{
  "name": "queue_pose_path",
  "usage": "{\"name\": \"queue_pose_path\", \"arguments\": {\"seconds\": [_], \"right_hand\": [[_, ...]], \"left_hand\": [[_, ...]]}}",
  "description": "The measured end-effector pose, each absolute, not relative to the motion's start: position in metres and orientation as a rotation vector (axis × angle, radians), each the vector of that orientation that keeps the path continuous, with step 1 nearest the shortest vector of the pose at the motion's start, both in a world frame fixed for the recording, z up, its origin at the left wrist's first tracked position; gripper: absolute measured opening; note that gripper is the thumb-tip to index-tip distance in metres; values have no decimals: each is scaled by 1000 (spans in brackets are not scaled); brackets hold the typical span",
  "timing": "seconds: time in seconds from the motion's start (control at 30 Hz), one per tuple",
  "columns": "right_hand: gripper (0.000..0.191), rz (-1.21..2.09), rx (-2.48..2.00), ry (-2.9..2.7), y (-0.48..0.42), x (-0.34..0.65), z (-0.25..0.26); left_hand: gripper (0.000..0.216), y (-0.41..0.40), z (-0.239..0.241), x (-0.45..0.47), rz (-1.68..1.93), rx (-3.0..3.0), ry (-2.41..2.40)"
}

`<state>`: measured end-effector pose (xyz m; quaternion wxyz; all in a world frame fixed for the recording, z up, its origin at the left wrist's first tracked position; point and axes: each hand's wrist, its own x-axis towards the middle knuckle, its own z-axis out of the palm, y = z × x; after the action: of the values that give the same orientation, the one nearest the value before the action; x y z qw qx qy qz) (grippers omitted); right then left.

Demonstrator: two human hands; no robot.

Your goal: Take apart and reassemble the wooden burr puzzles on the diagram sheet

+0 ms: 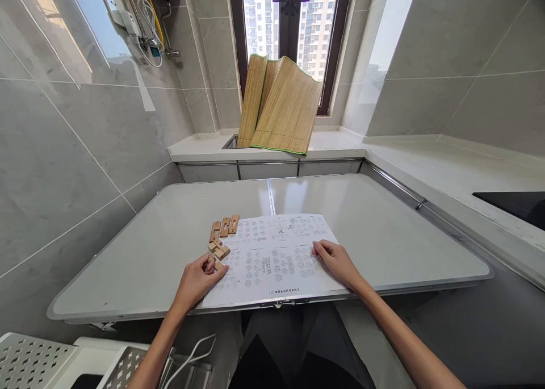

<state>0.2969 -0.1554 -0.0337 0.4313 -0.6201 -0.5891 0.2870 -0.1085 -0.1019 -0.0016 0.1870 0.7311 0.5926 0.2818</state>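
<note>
A printed sheet (264,264) covered in small line diagrams lies flat on the white folding table. Over its lower left edge is my left hand (203,276), with the fingers curled and the thumb stretched out along a small wooden block (218,266) that sits between thumb and fingers. Just beyond it is a small cluster of joined wooden puzzle pieces (219,249). Farther back, three notched or slotted wooden pieces (225,227) stand in a row by the sheet's left edge. My right hand (334,258) rests on the sheet's right side, fingers loosely closed, with nothing visible in them.
The white folding table (409,241) has a centre seam and a metal latch at its front edge. A folded bamboo mat (285,105) leans by the window on the white counter (340,139). A perforated white rack (34,360) stands low at left.
</note>
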Motion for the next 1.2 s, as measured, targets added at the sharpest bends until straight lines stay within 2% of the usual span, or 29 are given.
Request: {"name": "queue_pose_path", "arguments": {"seconds": [0.53,0.97,1.2], "right_hand": [[54,708,-1544,-1482,-154,298,-37],[52,721,-1536,-1471,-155,297,-35],[53,714,-1524,-1482,-154,296,-33]], "left_hand": [[46,-101,-1,-109,836,2037,1689],[53,-105,4,-105,945,1916,1679],[42,-100,14,-99,1059,2023,1799]]}}
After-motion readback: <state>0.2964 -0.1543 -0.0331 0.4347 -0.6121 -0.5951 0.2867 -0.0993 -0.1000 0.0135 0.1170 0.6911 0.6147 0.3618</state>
